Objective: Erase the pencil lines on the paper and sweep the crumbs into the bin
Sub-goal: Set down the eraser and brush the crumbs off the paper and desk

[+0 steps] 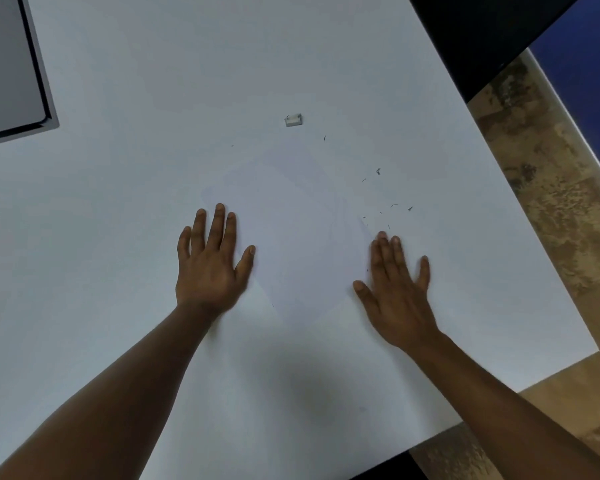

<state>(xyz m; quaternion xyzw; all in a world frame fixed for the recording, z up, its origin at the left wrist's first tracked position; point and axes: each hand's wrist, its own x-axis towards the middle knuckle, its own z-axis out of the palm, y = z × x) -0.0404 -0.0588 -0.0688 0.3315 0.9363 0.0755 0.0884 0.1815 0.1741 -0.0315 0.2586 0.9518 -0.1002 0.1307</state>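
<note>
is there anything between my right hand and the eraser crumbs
Nothing visible. The right hand lies flat at the paper's right edge, and the crumbs are scattered on bare table just beyond its fingertips.

Left hand (pixel 210 263) and right hand (pixel 397 289) flat on paper (pixel 298 237), crumbs (pixel 378 202) and eraser (pixel 293 120) beyond.

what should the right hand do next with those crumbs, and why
Probably sweep the right hand flat across the eraser crumbs scattered just beyond its fingertips, gathering them toward the table's right edge. The eraser lies set aside; no bin is visible.
</note>
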